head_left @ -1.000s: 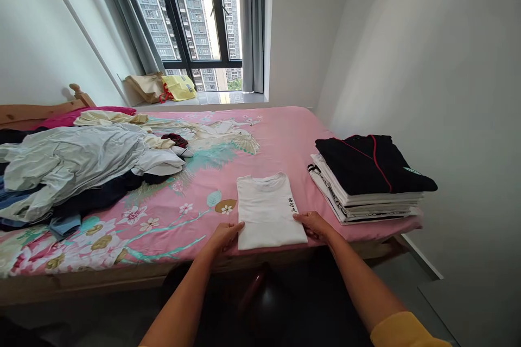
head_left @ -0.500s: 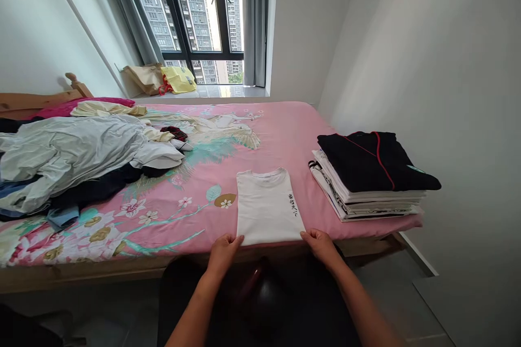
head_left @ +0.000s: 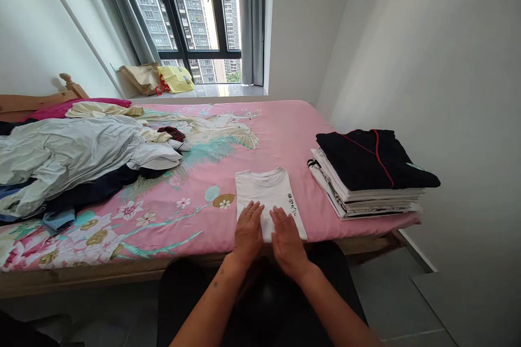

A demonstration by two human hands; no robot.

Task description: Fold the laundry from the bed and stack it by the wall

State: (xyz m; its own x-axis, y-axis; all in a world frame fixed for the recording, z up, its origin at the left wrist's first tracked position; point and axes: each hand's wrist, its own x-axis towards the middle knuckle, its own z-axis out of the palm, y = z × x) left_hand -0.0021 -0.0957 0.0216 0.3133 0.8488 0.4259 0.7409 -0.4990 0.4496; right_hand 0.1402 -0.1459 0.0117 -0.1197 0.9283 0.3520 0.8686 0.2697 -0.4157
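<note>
A white T-shirt (head_left: 262,184), folded into a neat rectangle, lies on the bed near its front edge. Its collar faces away from me, and black characters run down its right side. My left hand (head_left: 249,230) rests flat on the lower left part of the shirt, fingers stretched out. Beside it, my right hand (head_left: 287,236) lies on the lower middle and right of the shirt, also with fingers extended. Both palms hide part of the shirt's lower half. To the right is a stack of folded clothes (head_left: 378,200), topped by a black garment (head_left: 362,160) with red piping.
A loose heap of clothes (head_left: 77,146) covers the left of the bed, over a pink floral sheet (head_left: 280,124). A brown paper bag (head_left: 140,78) and a yellow bag (head_left: 177,78) sit on the windowsill. The wooden bed edge (head_left: 122,275) runs before my knees.
Both hands have let go of the shirt's two lower corners. They have moved inward and up onto its surface, now close together with fingers spread flat. The shirt stays in place.
</note>
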